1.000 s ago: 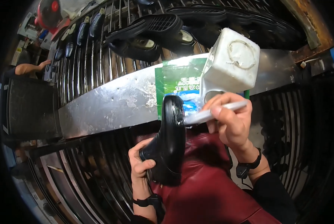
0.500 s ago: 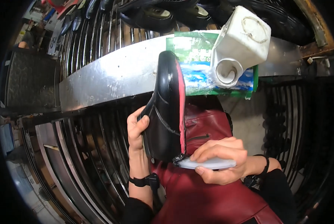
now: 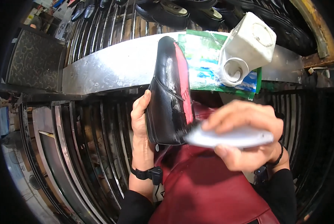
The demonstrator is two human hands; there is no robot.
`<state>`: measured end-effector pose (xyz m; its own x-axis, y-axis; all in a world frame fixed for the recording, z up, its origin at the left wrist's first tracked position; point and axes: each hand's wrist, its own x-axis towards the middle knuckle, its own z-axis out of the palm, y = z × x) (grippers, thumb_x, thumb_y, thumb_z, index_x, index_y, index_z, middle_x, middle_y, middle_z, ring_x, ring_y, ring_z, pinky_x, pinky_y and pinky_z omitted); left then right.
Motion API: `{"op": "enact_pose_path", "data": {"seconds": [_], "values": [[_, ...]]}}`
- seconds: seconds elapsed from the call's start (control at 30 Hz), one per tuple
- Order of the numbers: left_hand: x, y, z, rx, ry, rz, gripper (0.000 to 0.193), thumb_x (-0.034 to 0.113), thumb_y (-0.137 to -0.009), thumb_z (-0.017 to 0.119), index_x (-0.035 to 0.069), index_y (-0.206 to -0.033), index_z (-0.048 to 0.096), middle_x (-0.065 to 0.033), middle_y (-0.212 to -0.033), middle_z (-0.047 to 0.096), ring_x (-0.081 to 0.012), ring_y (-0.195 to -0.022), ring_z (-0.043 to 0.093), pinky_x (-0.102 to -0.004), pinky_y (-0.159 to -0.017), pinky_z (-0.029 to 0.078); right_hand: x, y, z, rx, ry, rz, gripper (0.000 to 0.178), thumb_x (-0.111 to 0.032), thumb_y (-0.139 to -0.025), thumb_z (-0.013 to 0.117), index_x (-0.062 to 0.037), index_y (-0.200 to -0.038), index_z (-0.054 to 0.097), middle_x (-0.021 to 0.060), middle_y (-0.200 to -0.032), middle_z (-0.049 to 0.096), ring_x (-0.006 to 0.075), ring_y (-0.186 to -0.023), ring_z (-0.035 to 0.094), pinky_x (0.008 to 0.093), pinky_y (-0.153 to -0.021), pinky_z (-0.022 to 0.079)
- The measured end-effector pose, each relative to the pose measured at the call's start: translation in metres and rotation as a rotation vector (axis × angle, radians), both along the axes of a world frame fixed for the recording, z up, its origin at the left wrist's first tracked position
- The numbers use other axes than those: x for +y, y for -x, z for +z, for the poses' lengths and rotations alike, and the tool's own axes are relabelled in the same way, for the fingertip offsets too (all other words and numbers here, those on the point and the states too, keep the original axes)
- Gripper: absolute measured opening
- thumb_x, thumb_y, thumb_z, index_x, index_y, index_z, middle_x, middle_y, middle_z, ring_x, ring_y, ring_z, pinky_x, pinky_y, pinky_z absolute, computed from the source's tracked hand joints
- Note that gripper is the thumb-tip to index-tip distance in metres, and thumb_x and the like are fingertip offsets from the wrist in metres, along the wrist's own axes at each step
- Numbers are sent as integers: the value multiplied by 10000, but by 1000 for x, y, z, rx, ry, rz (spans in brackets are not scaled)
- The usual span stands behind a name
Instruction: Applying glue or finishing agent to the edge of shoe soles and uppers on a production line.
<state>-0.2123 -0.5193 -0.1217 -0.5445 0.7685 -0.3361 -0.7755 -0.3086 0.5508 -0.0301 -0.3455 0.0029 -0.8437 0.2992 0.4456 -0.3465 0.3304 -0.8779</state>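
My left hand (image 3: 140, 112) grips a black leather shoe (image 3: 166, 97) from its left side, thumb on the upper and the other fingers mostly hidden. The toe points away from me. A pink band (image 3: 183, 76) runs along the shoe's right edge, and wet-looking streaks shine on the leather beside it. Closed around a white-handled brush (image 3: 230, 137), my right hand (image 3: 245, 123) is smeared by motion. The brush's dark bristle end meets the shoe's near right corner; the blur hides the exact contact.
Beyond the shoe, a metal ledge (image 3: 107, 72) carries a green-and-blue printed sheet (image 3: 202, 76). On the sheet lies a white plastic container (image 3: 254, 43) with a round opening toward me. Several black shoes (image 3: 163, 13) rest on the metal-bar rack behind. A dark red apron (image 3: 212, 186) covers my lap.
The shoe has moved up the picture and turned, showing more of its pink band. My right hand has moved up and right with the brush, which now blurs.
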Motion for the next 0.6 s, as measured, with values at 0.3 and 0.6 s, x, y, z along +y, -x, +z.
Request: {"op": "enact_pose_path", "data": {"seconds": [0.3,0.6], "values": [[21,-9,14,-295,-294,45,389,306,-1124,526,0,-1304,684,-165,-1209,766,-275,-1023,778,-444,-911,660,10,12,31,-41,-142,43,254,-18,-631,763,6,-876,701,206,-907,774,306,-792,778,384,-700,629],[26,-20,7,1868,833,-48,403,142,-942,708,30,-1328,676,-134,-1289,723,-333,-1214,661,-446,-1064,510,67,38,8,183,-76,216,270,-49,-668,717,33,-926,714,237,-951,785,333,-859,776,407,-793,613]]}}
